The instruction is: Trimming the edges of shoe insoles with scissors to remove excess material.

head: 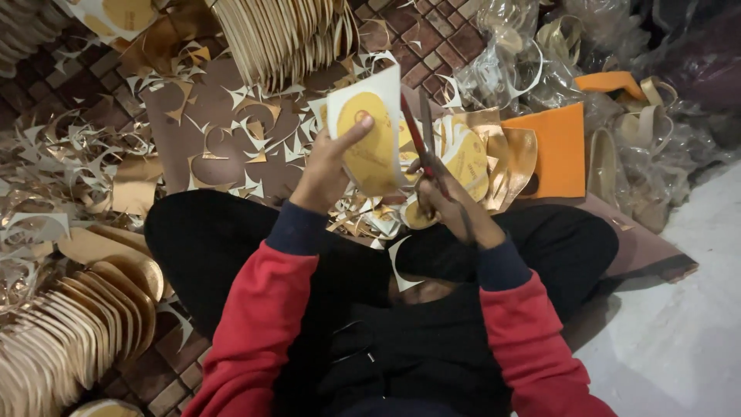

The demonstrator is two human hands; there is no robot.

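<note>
My left hand (328, 166) holds up a white sheet printed with a yellow-gold insole shape (369, 131), thumb pressed on its face. My right hand (444, 202) grips red-handled scissors (417, 127), whose blades point up along the sheet's right edge. Both hands are raised above my crossed legs in black trousers (208, 239). A curved white offcut (400, 266) lies on my lap below the hands.
Rows of cut gold insoles stand at the lower left (69, 324) and top centre (278, 35). Paper scraps (231, 123) litter the tiled floor. A pile of cut insoles (482, 162), an orange sheet (556, 147) and plastic-wrapped sandals (617, 100) lie to the right.
</note>
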